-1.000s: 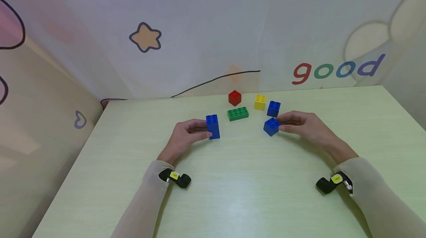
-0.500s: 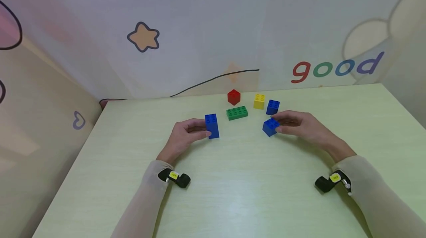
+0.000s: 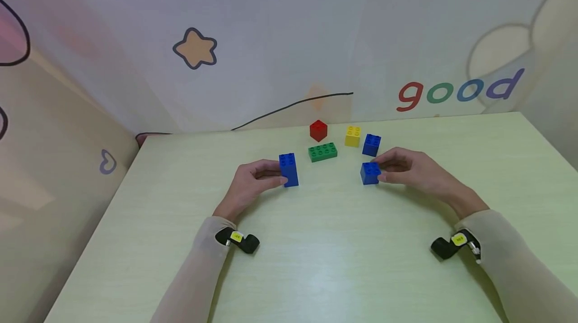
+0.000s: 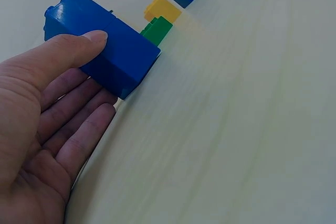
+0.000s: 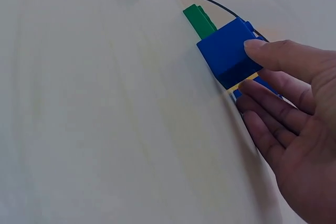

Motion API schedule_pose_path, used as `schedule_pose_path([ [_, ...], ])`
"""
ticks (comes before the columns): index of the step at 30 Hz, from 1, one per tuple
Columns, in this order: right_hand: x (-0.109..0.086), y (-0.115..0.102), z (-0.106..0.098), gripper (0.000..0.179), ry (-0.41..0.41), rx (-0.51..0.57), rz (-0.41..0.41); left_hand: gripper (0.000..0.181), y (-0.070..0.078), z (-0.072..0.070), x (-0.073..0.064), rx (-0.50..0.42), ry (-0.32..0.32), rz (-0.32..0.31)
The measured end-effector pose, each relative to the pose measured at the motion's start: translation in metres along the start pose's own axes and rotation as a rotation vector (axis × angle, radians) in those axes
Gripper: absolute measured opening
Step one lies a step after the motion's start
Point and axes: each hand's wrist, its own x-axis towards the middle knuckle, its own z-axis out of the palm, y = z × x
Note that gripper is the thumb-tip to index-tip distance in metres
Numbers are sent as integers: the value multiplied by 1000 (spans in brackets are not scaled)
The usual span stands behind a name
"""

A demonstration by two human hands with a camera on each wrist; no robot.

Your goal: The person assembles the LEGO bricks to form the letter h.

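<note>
My left hand (image 3: 255,182) holds a tall blue toy brick stack (image 3: 290,172) upright on the table. In the left wrist view the thumb (image 4: 86,48) lies on one face of the stack (image 4: 113,45), other fingers behind it. To the right, my right hand (image 3: 413,172) pinches a studded blue building brick (image 3: 370,175) between thumb and fingers. The right wrist view has that brick (image 5: 228,51) standing on the table, thumb on its side. Just behind it sits another blue brick (image 3: 372,145), apart from it in the head view.
A green brick (image 3: 322,152) lies between the hands, farther back. Behind it are a red brick (image 3: 318,131) and a yellow brick (image 3: 352,136), close to the printed wall (image 3: 280,52). The pale table (image 3: 316,253) extends toward me.
The blue brick in my right hand has turned, so a flat side now faces me instead of a corner. My left hand and its blue stack stay in place.
</note>
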Motion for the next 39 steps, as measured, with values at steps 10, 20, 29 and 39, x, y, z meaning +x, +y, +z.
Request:
schedule_pose_path([
  [10,-4,5,-10,45,2,-1,6,35,2,3,1,-5,-2,4],
  [20,-6,8,-13,47,2,-13,-4,35,1,2,2,0,0,17],
  [29,-6,7,-9,45,33,-26,9,37,-1,1,1,0,1,4],
  [39,-6,10,-9,46,34,-22,6,39,0,1,-1,-19,-5,8],
])
